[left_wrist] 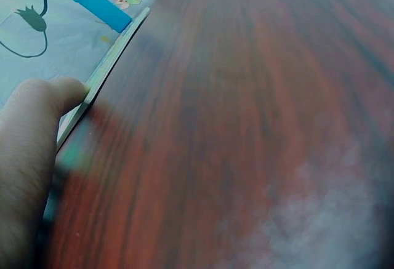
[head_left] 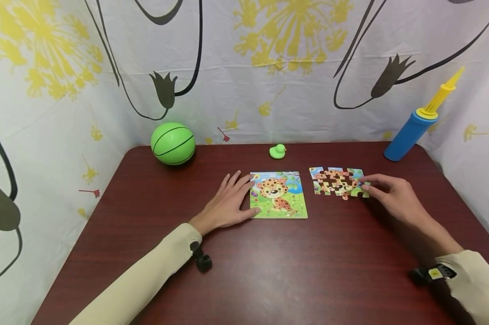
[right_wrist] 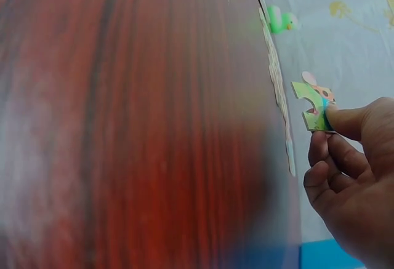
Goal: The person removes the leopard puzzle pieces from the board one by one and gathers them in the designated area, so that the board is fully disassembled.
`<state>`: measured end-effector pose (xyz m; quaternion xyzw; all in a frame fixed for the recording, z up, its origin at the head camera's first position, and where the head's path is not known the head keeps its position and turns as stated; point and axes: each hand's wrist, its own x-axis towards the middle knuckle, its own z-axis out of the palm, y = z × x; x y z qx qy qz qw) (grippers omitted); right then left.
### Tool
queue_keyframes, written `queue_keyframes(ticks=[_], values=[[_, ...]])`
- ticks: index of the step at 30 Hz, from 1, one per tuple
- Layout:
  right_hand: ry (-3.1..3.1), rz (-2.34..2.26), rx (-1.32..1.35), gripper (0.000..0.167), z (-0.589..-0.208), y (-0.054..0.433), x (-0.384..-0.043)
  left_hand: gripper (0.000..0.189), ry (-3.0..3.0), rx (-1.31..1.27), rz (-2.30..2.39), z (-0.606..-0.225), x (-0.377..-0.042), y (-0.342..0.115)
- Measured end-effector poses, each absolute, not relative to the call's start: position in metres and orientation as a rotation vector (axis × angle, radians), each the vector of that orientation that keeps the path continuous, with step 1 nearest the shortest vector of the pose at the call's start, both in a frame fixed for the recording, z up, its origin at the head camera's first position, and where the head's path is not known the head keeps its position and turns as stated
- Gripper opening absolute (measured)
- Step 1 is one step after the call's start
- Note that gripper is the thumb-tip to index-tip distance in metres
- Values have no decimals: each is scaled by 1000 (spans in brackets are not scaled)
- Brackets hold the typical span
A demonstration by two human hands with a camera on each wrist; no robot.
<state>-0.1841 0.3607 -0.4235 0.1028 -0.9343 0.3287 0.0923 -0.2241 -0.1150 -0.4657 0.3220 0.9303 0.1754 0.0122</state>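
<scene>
Nearest you, your cream sleeves [head_left: 147, 275] reach in from the near edge of the worktop [head_left: 289, 266], with a dark strapped device [head_left: 201, 259] at the left wrist. Your left hand [head_left: 230, 203] lies flat and spread at the left edge of the picture board [head_left: 279, 196], gripping nothing: its thumb is over the board's near left corner and its other fingers reach toward the far left one. The square board lies face up past the worktop's middle, showing a spotted cub on grass.

Off to its right, your right hand [head_left: 394, 196] pinches a puzzle piece [right_wrist: 317, 96] between thumb and fingertips. You have it by one end, so its notched green end and part of the cub stick out past your thumb; from the right wrist it looks lifted off the worktop. Just beside your fingertips, other puzzle pieces [head_left: 319, 189] lie in a loose block, dark wood showing through the gaps.

Along the far edge sit a green duck [head_left: 277, 151] near the middle, a blue pump [head_left: 408, 135] leaning at the right corner and a green ball [head_left: 173, 143] at the left corner.
</scene>
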Motion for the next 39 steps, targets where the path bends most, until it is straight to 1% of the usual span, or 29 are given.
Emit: queue_keyframes(ticks=[18,39], values=[[-2825,973,311,23,-432,385,-195,88,2907,1011,521,-464,-223,-115],[-2899,862,262,25,-430,378,-202,88,2904,1016,530,-466,-224,-115]])
